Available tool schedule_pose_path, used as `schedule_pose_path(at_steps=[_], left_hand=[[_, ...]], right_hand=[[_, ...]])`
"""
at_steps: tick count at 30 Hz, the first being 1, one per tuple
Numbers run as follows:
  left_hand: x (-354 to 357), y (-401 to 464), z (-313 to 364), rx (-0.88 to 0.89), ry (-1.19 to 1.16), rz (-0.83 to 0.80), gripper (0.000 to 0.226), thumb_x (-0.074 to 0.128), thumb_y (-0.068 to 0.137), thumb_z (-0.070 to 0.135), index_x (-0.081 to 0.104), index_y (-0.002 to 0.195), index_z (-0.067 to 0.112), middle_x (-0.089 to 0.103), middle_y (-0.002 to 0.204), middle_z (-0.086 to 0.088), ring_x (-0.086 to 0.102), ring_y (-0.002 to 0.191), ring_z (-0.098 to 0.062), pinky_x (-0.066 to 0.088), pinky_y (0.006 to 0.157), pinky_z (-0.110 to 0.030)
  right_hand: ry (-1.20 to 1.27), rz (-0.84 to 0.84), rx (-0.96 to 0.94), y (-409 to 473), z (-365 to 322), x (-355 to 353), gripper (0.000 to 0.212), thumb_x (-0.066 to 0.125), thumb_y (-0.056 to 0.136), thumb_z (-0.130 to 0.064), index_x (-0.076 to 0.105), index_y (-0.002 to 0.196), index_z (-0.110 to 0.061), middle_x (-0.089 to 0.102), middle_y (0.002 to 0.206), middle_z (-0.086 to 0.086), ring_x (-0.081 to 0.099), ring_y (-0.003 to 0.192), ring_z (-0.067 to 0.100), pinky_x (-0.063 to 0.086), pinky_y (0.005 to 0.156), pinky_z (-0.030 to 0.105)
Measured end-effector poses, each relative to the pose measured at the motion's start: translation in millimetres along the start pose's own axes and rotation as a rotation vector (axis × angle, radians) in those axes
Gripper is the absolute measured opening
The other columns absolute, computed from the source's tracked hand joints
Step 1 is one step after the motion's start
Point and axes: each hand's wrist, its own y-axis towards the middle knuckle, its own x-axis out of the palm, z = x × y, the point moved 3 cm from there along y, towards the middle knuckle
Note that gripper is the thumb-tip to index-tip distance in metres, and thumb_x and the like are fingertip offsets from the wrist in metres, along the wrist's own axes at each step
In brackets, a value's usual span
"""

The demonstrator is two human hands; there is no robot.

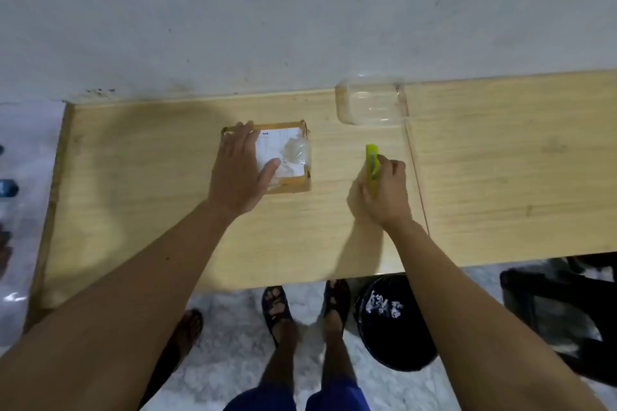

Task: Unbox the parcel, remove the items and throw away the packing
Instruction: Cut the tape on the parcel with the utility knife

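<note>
Tabletop point(167, 243): empty clear tub point(372, 100), sealed parcel point(287, 157).

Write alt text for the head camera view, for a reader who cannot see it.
A person's left hand rests flat on a taped cardboard parcel on a wooden table, while the right hand grips a yellow-green utility knife beside it. A clear plastic container sits behind; a black bin stands below.

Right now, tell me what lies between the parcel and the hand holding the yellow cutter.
Nothing: the head view shows only bare wooden table between the parcel and the right hand gripping the cutter.
</note>
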Motion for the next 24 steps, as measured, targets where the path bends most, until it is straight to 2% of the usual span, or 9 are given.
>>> schedule_pose_path(at_steps=[3,7,10,14,17,19,21,24], left_hand=[[2,-2,-1,-0.007,-0.001,0.017,0.067,0.047,0.104,0.047,0.045,0.145,-0.007,0.044,0.155,-0.024,0.038,0.148,-0.040,0.024,0.125,-0.054],[-1,-2,2,-0.013,-0.009,0.036,0.065,0.051,0.103,0.046,0.046,0.144,-0.005,0.044,0.156,-0.022,0.039,0.147,-0.040,0.024,0.124,-0.055],[-1,-3,2,-0.016,0.000,0.063,0.066,0.052,0.102,0.046,0.046,0.145,-0.004,0.044,0.156,-0.021,0.039,0.148,-0.039,0.023,0.125,-0.054],[0,-2,1,-0.010,0.018,0.073,0.065,0.052,0.103,0.046,0.047,0.144,-0.004,0.046,0.154,-0.021,0.041,0.146,-0.039,0.027,0.123,-0.055],[2,-1,3,0.005,0.042,0.070,0.066,0.049,0.104,0.045,0.045,0.147,-0.004,0.044,0.156,-0.021,0.039,0.148,-0.038,0.026,0.123,-0.056],[3,0,3,0.002,0.052,0.039,0.068,0.046,0.105,0.045,0.040,0.151,-0.004,0.039,0.161,-0.020,0.034,0.152,-0.036,0.023,0.124,-0.056],[5,-1,4,0.008,0.079,0.011,0.069,0.043,0.105,0.045,0.036,0.154,-0.003,0.033,0.165,-0.019,0.027,0.156,-0.033,0.019,0.126,-0.056],[7,-2,4,0.000,0.085,-0.014,0.070,0.039,0.106,0.047,0.034,0.156,-0.002,0.028,0.168,-0.017,0.021,0.158,-0.030,0.014,0.128,-0.054]], right_hand=[[0.052,0.003,0.086,2,2,5,0.065,0.066,0.092,-0.009,0.038,0.150,-0.001,0.041,0.132,0.022,0.048,0.120,0.036,0.037,0.095,0.027],[0.070,-0.029,0.125,5,-4,16,0.060,0.058,0.094,-0.004,0.038,0.151,-0.005,0.042,0.129,0.018,0.049,0.115,0.032,0.038,0.094,0.028],[0.053,-0.051,0.100,6,-9,23,0.050,0.053,0.095,-0.003,0.050,0.145,-0.008,0.050,0.124,0.018,0.051,0.115,0.035,0.040,0.096,0.032],[0.205,-0.053,0.086,6,-27,20,0.049,0.055,0.092,0.000,0.053,0.140,-0.007,0.060,0.124,0.013,0.060,0.109,0.027,0.041,0.091,0.026],[0.387,-0.084,0.123,2,-45,18,0.048,0.055,0.093,-0.006,0.048,0.138,-0.020,0.068,0.108,0.005,0.069,0.090,0.025,0.055,0.081,0.039],[0.560,-0.127,0.168,0,-57,16,0.050,0.053,0.096,-0.004,0.045,0.139,-0.029,0.065,0.099,0.005,0.067,0.074,0.024,0.059,0.074,0.043],[0.725,-0.204,0.183,-6,-69,15,0.057,0.049,0.099,0.005,0.041,0.143,-0.031,0.059,0.094,0.003,0.059,0.067,0.019,0.054,0.068,0.034],[0.815,-0.256,0.154,-16,-81,13,0.060,0.042,0.102,0.009,0.036,0.148,-0.029,0.055,0.087,-0.001,0.054,0.065,0.011,0.051,0.065,0.024]])
